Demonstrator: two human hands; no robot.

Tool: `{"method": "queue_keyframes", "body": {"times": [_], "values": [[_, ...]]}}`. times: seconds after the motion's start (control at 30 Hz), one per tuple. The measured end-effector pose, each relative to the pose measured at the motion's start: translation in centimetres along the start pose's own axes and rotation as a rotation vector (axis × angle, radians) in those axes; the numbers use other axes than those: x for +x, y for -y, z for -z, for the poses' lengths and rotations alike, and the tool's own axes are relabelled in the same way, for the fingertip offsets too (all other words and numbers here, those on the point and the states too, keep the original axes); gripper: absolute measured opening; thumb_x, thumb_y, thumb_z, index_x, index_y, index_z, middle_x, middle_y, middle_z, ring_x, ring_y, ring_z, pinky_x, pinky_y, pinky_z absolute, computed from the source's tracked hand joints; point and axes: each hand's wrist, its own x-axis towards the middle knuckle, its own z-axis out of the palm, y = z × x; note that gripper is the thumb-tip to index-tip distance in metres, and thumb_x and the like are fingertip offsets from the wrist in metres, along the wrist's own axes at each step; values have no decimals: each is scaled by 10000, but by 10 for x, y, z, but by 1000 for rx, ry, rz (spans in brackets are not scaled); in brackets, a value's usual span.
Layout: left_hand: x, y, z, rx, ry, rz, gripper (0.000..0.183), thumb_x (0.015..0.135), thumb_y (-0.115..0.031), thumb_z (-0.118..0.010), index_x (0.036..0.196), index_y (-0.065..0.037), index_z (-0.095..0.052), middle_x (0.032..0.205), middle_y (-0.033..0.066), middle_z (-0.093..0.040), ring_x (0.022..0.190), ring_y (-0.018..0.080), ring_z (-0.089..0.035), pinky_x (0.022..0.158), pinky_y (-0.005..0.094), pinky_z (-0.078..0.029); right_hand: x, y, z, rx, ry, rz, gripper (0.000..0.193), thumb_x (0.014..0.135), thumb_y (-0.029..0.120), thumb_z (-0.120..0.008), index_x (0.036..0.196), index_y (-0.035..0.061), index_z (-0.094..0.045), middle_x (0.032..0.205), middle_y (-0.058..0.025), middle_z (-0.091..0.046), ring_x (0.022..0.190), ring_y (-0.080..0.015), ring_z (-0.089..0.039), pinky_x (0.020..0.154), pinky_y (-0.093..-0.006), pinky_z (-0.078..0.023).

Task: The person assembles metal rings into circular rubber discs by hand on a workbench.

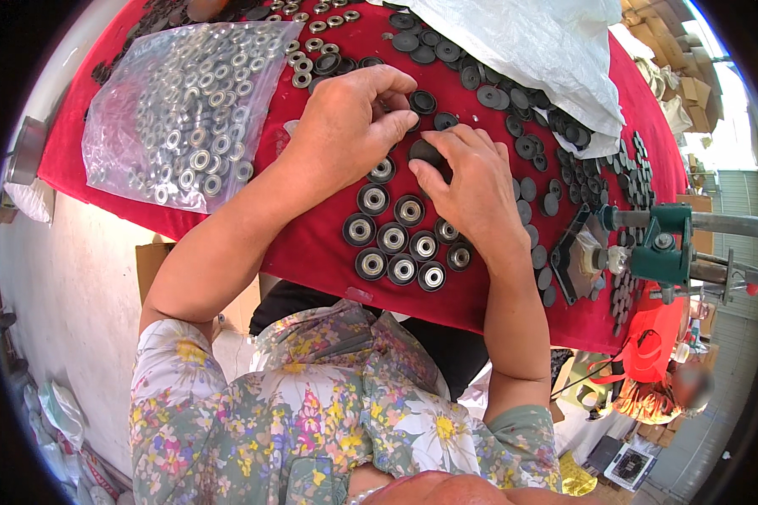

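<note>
Black, round, plastic-looking cap (427,153), upper centre of frame, is pinched b/w thumb & fingers of right hand (472,181); prob. light, stiff, best held by rim. Left hand (341,118) is curled nearby; its hold, cannot tell.

Access route: a bare strip of worktop (307,252) lies between the left forearm (227,231) and the grouped wheels (393,238). The gap between left hand (337,126) and right hand (469,181) is narrow. Obstructions: bearing bag (185,118), left; loose black discs (527,188) and protruding green metal fixture (661,244), right; white sheet (522,50), far right side.
</note>
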Motion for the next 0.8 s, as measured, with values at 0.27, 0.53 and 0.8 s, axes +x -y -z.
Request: {"method": "queue_keyframes", "body": {"times": [0.27,0.53,0.8], "values": [[-4,9,0,357,69,-415,299,788,22,-753,1082,5,-702,978,120,-671,931,289,-655,819,382,-546,-16,1,12,-52,-99,42,437,860,250,-765,1239,42,-697,1192,-108,-682,1087,-293,-623,909,-452,-436],[-18,2,-12,676,288,-578,325,723,-98,-729,1020,27,-690,1047,108,-604,996,291,-568,885,406,-481,-29,15,1,-197,-72,98,506,850,303,-753,1237,-15,-681,1263,-106,-666,1189,-243,-570,992,-462,-380],[-24,-13,-16,799,369,-606,353,721,-153,-699,992,73,-695,1031,110,-585,1031,263,-540,986,406,-447,-34,19,-15,-236,-94,100,611,788,298,-775,1241,-95,-661,1269,-181,-615,1201,-306,-528,1031,-473,-370]]}}
